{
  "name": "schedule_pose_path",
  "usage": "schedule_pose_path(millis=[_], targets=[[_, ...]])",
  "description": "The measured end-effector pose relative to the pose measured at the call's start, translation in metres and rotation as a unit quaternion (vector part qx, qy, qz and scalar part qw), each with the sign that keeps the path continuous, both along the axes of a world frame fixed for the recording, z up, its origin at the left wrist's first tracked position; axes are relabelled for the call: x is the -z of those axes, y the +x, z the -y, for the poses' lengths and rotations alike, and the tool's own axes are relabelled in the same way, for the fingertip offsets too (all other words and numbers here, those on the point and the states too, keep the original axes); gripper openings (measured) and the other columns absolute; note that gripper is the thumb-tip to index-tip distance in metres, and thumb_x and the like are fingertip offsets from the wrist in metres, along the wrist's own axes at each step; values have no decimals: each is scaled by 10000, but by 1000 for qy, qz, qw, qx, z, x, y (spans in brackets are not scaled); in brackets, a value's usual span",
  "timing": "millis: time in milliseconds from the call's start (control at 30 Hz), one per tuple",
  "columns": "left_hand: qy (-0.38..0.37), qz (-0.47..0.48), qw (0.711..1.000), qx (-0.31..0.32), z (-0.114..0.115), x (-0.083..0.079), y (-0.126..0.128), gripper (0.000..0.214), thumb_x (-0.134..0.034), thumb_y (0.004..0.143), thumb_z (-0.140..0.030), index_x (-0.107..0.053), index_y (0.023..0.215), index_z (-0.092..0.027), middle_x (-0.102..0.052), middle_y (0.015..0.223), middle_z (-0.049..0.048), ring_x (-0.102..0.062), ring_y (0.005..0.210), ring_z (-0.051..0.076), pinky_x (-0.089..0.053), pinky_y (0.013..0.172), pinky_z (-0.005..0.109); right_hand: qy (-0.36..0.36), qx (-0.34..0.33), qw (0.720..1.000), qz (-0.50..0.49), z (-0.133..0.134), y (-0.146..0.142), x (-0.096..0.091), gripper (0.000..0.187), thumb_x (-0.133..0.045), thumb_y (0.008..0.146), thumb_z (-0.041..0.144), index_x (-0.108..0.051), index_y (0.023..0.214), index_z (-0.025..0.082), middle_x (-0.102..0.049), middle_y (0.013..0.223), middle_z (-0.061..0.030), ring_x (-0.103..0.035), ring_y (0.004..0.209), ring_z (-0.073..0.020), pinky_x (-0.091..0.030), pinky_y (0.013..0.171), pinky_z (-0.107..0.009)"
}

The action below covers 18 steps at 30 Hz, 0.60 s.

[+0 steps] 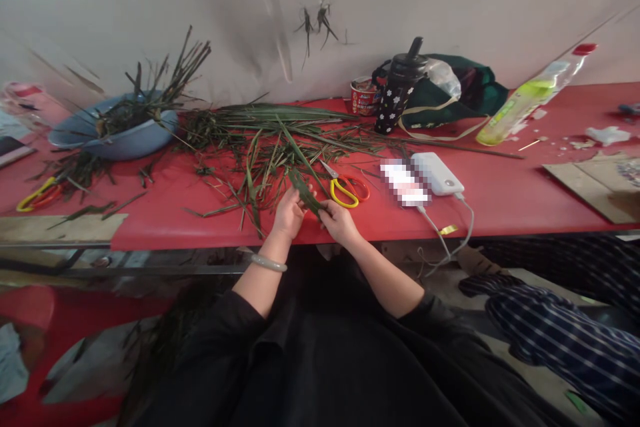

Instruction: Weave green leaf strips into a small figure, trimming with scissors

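Observation:
Both hands meet at the front edge of the red table (500, 197). My left hand (289, 213), with a pale bangle on its wrist, is closed on a long green leaf strip (305, 192). My right hand (337, 221) pinches the same strip a little lower. The strip runs up into a loose pile of green leaves (270, 137) spread over the table. Yellow-handled scissors (343, 190) lie just right of my hands.
A blue basin (117, 133) of leaf stalks sits far left, with another pair of yellow scissors (37, 195) near it. A white power bank (437, 173) with cable, a black bottle (397, 90), a green bag (467, 90), a plastic bottle (530, 97) and cardboard (595, 183) lie right. Someone's striped sleeve (565, 340) is at lower right.

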<state>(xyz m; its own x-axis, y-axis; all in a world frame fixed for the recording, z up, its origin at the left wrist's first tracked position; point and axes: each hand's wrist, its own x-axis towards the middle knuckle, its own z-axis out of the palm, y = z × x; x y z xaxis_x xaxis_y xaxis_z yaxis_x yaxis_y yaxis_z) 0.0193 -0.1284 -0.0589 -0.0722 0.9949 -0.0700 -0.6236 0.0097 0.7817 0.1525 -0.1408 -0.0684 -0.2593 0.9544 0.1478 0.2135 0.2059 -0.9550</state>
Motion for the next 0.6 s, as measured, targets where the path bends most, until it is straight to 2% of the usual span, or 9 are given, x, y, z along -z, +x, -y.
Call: schedule_pose_path(millis=[133,267,433,600], targets=[[44,-74,996,23,2,8,7,163,-649,634,-226,-603,778,-165,-655,775,17,-601,773,134,-443,733,271,-22,16,999,-20,-3,-1,-1,151,-421,755,235,-500,870,178,-548,587,39,-512,414,-78,-430,429,-199],[29,-143,989,7,3,13,10,164,-668,600,-227,-622,742,-158,-641,727,9,-582,740,128,-447,716,265,-27,30,999,-35,-4,-1,-2,140,-425,755,252,-488,855,176,-549,590,32,-510,425,-80,-437,432,-200],[12,-157,987,-40,2,14,10,136,-666,588,-221,-618,696,-155,-613,658,-7,-563,683,115,-447,676,247,-7,28,999,15,-5,-2,0,115,-437,752,247,-495,827,182,-579,605,21,-524,461,-90,-428,454,-205],[5,-154,986,-60,2,13,11,109,-661,587,-199,-611,667,-145,-598,620,-8,-559,661,112,-439,667,240,10,28,999,39,-5,-3,1,102,-445,746,237,-500,813,184,-579,598,22,-527,485,-95,-419,467,-204]])
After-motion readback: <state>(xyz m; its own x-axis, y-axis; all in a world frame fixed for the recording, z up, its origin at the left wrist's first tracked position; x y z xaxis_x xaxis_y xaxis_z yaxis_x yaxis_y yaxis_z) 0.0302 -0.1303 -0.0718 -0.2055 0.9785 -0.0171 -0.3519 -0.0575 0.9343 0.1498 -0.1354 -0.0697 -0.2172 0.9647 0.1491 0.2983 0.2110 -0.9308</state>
